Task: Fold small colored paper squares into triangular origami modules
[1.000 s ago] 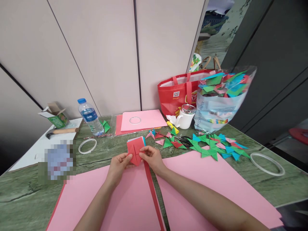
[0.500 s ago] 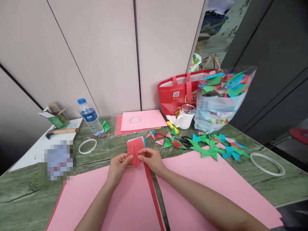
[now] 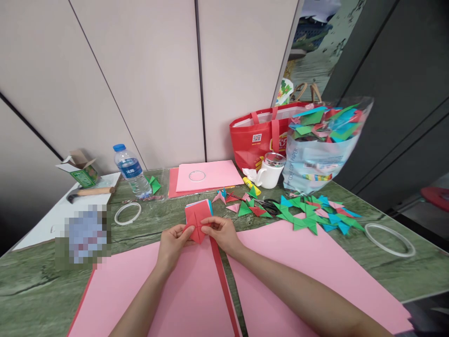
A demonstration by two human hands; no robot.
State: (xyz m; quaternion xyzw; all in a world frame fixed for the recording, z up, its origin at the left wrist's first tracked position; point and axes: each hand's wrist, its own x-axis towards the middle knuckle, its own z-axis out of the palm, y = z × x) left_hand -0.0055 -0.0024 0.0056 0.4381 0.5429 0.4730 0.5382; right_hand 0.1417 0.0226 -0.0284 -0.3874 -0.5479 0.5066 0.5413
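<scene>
A small red paper square (image 3: 197, 223) with crossing creases is pinched between both hands, its corners folded in toward the middle. My left hand (image 3: 175, 240) grips its left side, thumb lying on top near the centre. My right hand (image 3: 221, 233) is closed on the right side, with thumb and forefinger close to the crease. Just behind the folded paper lies a stack of small coloured sheets (image 3: 209, 206), partly covered by it. Under my forearms spread large pink sheets (image 3: 189, 285), a red one showing along the edge.
Folded paper pieces (image 3: 305, 213), scissors (image 3: 270, 206) and a glue stick (image 3: 253, 186) lie to the right. Behind stand a white mug (image 3: 271, 173), a red bag (image 3: 245, 140) and a filled plastic bag (image 3: 315, 159). On the left are a water bottle (image 3: 131, 172), tape ring (image 3: 127, 214) and hammer (image 3: 93, 191).
</scene>
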